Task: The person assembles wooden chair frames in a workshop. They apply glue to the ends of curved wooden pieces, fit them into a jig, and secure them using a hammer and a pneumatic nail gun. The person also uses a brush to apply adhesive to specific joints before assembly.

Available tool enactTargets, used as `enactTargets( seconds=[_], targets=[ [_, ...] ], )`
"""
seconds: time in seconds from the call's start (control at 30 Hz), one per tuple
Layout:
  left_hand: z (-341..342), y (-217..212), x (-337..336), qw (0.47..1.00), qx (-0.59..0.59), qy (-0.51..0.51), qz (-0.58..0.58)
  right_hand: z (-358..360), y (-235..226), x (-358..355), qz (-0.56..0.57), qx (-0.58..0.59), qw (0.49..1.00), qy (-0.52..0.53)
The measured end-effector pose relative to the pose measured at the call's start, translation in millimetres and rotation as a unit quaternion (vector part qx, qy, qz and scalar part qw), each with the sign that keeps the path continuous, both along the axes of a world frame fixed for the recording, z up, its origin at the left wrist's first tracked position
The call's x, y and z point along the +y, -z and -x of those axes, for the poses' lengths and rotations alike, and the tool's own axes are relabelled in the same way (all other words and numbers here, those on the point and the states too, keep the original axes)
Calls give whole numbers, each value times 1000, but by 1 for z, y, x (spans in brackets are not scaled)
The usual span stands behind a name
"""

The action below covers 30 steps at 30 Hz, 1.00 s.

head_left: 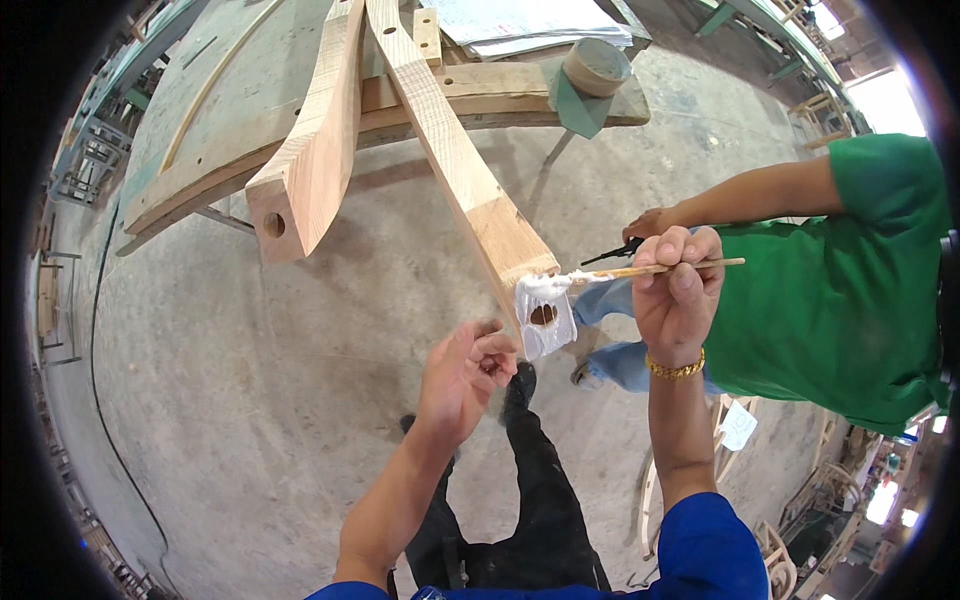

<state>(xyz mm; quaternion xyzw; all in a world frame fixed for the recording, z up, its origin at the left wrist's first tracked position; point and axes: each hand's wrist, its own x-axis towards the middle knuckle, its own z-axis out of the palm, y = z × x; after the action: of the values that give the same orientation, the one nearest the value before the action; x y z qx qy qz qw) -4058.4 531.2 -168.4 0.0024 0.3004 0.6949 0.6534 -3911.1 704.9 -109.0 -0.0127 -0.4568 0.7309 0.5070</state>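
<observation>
My right hand (680, 295) pinches a thin wooden stick (625, 271) between thumb and fingers. White glue coats the stick's left end, which touches the top of a glue-covered end face (549, 332). That face, with a round hole in it, belongs to a long pale wooden leg (462, 172) jutting toward me over the table edge. Close to the left side of this end hangs my left hand (465, 375), fingers loosely bent and apart, with nothing visible in it. A second, thicker wooden leg (318, 150) with a hole in its end lies to the left.
The legs rest across a wood-edged table (185, 200). A round container (597, 67) stands near its right corner beside papers (530, 22). At right, a co-worker in a green shirt (830, 310) holds a black tool (612, 252). Wooden frames (655, 490) lie on the floor.
</observation>
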Motion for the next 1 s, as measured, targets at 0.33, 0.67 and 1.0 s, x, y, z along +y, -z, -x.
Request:
enactTargets(
  seconds=[0.33,0.67,1.0],
  targets=[
    [-1,14,-8,1000,13,7,-4,-6,1,-9,-69,-24,997,-32],
    [-1,21,-21,1000,-1,3,5,-11,-9,-20,-44,-40,998,-27],
    [26,32,-74,997,30,-25,73,-15,-57,-51,-48,-100,978,177]
  ],
)
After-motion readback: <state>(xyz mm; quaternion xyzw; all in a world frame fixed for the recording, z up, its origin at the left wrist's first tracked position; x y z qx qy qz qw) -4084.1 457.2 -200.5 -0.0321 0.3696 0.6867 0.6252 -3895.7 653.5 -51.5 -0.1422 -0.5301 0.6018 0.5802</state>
